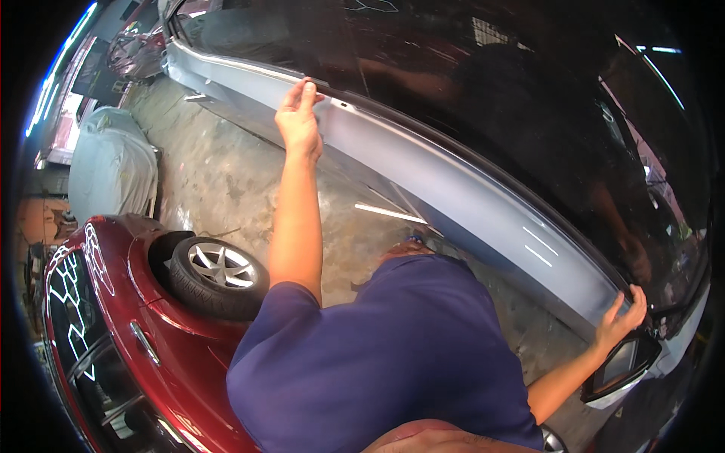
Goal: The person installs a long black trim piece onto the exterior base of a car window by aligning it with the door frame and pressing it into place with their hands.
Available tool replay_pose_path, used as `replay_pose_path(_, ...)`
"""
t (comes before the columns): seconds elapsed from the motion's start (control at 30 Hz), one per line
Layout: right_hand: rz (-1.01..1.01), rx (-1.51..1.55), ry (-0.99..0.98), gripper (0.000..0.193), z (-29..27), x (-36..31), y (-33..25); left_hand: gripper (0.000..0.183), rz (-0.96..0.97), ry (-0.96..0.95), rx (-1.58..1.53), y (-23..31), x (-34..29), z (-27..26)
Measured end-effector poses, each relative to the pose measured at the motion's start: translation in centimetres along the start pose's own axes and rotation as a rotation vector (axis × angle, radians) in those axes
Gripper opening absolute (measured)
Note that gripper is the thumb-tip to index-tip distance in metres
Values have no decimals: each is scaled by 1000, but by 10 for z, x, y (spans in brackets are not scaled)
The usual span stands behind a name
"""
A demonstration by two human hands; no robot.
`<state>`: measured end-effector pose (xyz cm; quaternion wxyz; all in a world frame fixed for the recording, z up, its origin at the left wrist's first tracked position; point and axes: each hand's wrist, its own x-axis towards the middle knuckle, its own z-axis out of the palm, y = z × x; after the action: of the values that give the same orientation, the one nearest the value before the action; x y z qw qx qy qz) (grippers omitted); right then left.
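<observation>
Silver-grey painted metal is forming the long car door (453,189), which is stretching from eleven o'clock down to four. Along its upper edge, below the dark glossy window glass (453,83) at one o'clock, a long thin black trim strip (491,167) is lying. At eleven o'clock the left hand (300,121) is pinching the strip's far end between thumb and fingers. Between three and four o'clock the right hand (623,321) is touching the near end with bent, parted fingers; whether they are gripping it, I cannot tell. Just beside that hand, at four o'clock, a black-framed door mirror (623,366) is jutting out, its housing holding the glass. At eight o'clock a glossy dark-red car (189,332) is standing close behind the person; its arch is holding a black-tyred, silver-spoked wheel (219,268) that is angling outward. Between nine and ten, a grey sheet (113,162) is draping a bulky shape. Stained concrete floor (226,166) is showing between, partly hidden by the person's navy-blue shirt (377,340).
</observation>
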<state>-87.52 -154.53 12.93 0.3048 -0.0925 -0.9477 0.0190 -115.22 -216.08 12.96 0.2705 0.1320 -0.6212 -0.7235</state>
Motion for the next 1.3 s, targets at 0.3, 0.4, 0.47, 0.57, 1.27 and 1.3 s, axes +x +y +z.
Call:
replay_pose_path(0.3,48,1,-28,33,6,-19,22,28,54,-37,199,-13,-12,-1)
replay_pose_path(0.4,85,4,-51,33,11,-22,25,27,92,-35,243,-15,-11,-3)
replay_pose_path(0.47,128,7,-101,32,13,-23,25,27,122,-43,254,-16,-12,-4)
replay_pose_path(0.57,106,10,14,29,14,-25,26,26,135,-61,268,-18,-16,-6)
replay_pose_path(1.27,39,14,33,23,6,-15,13,24,114,-11,220,-16,-20,-7)
replay_pose_path(1.3,66,10,-18,23,6,-15,13,24,121,-15,223,-16,-20,-7)
